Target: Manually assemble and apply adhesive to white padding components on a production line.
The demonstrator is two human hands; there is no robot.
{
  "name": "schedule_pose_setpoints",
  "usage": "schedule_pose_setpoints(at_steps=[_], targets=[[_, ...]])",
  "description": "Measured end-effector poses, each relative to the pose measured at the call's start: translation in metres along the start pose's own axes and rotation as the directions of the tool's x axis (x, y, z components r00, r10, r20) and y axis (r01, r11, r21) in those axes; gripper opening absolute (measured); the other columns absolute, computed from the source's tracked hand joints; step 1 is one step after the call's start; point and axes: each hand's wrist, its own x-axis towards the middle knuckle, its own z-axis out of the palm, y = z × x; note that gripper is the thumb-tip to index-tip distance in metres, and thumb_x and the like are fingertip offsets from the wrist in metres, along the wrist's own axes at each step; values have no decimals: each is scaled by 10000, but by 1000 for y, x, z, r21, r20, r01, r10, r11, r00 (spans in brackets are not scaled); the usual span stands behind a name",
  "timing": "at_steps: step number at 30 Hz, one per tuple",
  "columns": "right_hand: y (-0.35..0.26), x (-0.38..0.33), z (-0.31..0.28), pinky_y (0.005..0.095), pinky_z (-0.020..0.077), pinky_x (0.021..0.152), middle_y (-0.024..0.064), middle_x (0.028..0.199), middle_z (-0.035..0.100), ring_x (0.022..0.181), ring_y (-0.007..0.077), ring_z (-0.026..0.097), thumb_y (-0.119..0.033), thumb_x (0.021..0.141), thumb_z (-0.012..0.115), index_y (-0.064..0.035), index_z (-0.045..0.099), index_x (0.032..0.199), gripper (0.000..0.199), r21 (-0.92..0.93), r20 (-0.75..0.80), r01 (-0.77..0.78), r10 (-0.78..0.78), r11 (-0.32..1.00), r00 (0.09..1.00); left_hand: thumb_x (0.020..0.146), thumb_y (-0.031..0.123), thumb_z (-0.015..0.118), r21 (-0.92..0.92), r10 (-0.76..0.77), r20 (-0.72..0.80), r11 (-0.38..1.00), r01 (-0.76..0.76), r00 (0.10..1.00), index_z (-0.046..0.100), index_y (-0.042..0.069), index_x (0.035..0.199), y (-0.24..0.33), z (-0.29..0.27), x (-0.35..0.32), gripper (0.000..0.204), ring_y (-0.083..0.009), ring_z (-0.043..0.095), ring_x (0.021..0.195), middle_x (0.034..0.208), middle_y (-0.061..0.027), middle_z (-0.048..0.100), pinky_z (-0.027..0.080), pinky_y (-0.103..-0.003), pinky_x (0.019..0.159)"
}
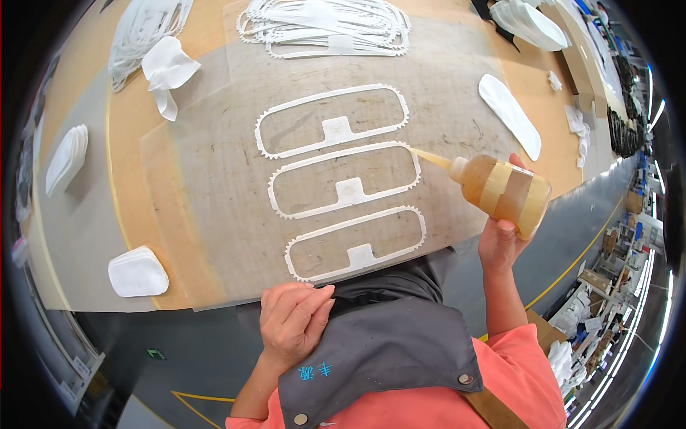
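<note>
My right hand (500,243) is wrapped round a squeeze bottle (493,187) of amber liquid with tan tape around it. The bottle is tilted, its long thin nozzle (431,159) pointing left, with the tip at the upper right corner of the middle white cut-out frame (350,191). A matching frame (336,131) lies beyond it and another frame (361,254) nearer me. Each is a rounded loop with toothed ends and an inward tab. My left hand (294,318), fingers curled in and nothing visible in them, rests by the table's front edge below the nearest frame.
A heap of similar frames (325,28) lies at the far side of the table (207,207). Stacks of white pads (138,272) sit at the left, and a white insole-shaped piece (509,116) at the right. Crumpled white scraps (168,68) lie far left.
</note>
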Motion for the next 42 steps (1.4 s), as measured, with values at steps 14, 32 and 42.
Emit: schedule_pose_setpoints(at_steps=[14,32,42], targets=[[0,-24,-25,501,362,1180,225,1582,372,1478,313,361,-598,847,767,-95,330,1530,953,26,31,0,-1,1000,1000,757,54,841,2,30,-5,1000,-30,1000,765,101,1053,6,3,-6,309,-218,658,860,867,-21,669,452,-322,747],[-3,-43,-19,478,352,1167,264,1507,444,1418,327,425,-603,820,790,-57,335,1470,962,139,-25,-98,103,985,994,755,53,841,0,41,-13,999,-41,999,769,93,1037,13,3,-11,294,-221,660,859,855,-25,670,464,-330,762],[-4,-49,3,485,364,1157,257,1508,438,1428,337,416,-619,809,796,-67,308,1484,999,179,31,-153,150,972,988,763,52,836,-9,22,-17,1000,-22,1000,774,87,1018,10,3,-12,265,-215,658,857,863,-24,676,459,-326,761]])
